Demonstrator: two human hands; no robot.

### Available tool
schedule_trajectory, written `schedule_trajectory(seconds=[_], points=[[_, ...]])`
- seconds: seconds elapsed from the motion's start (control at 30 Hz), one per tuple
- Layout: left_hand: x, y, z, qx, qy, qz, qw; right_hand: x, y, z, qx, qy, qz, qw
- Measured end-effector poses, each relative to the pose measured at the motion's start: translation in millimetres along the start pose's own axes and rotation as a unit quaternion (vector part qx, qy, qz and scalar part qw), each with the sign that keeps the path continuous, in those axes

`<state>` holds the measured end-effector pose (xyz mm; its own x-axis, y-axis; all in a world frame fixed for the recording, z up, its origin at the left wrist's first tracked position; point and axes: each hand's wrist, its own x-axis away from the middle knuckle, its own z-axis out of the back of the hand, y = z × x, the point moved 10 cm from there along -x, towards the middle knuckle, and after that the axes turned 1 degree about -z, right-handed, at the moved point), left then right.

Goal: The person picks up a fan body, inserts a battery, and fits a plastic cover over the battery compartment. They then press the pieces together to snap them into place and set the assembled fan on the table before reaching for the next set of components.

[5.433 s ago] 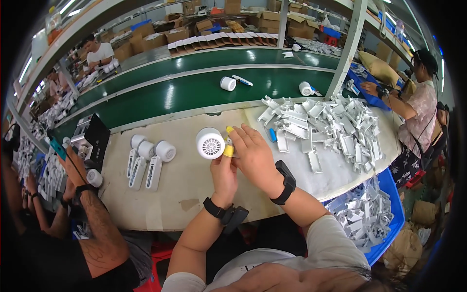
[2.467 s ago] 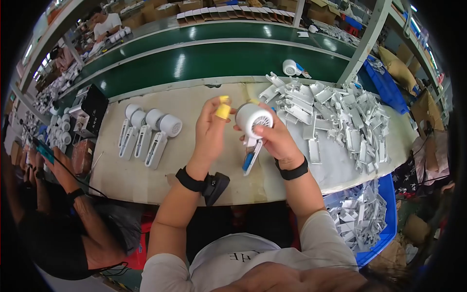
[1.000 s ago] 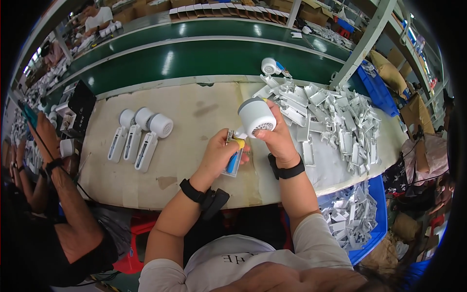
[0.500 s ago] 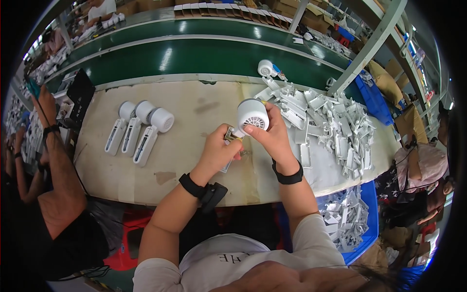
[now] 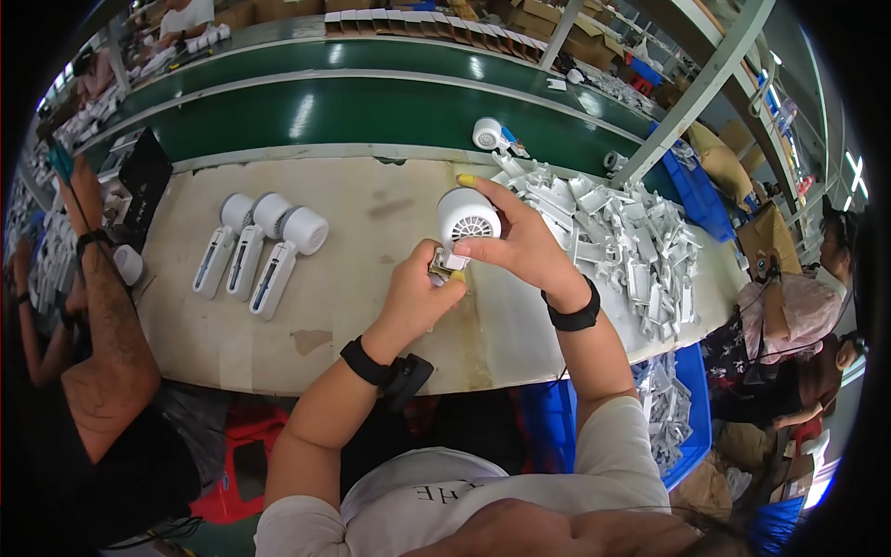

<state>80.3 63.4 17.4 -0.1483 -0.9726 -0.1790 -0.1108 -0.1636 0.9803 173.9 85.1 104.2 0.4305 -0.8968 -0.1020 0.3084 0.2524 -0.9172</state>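
Note:
A white handheld fan point(image 5: 467, 215), with a round head and a slotted grille, is held over the middle of the table. My right hand point(image 5: 529, 243) is closed around the head's right side, thumb below the grille and forefinger across the top. Just under the head, my left hand point(image 5: 418, 292) pinches the neck end, where a small metallic part shows; the fingers hide most of the handle. To the left lie three similar white fans point(image 5: 275, 278) side by side, handles toward me.
Right of my hands spreads a heap of white plastic shells point(image 5: 631, 246); a blue bin point(image 5: 698, 408) below holds more. A fan head with blue wires point(image 5: 488, 135) sits by the green conveyor point(image 5: 371, 111). A co-worker's arm point(image 5: 121, 306) is at the left, beside a black box point(image 5: 147, 181).
The fan has come slightly left and down. My right forefinger has stretched over the top of its head, and my left hand has shifted up closer around the neck.

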Motion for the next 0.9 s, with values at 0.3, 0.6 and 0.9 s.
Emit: schedule_trajectory(seconds=[0.3,0.6,0.9], points=[[2,1,-1,0.072,-0.003,0.016,0.997,-1,5,-2,-0.057,0.053,-0.017,0.997],[1,1,-2,0.111,-0.028,0.02,0.993,-4,18,4,-0.1,0.073,0.011,0.992],[1,-6,-13,0.169,-0.086,0.053,0.98,4,28,2,-0.146,0.08,0.019,0.986]])
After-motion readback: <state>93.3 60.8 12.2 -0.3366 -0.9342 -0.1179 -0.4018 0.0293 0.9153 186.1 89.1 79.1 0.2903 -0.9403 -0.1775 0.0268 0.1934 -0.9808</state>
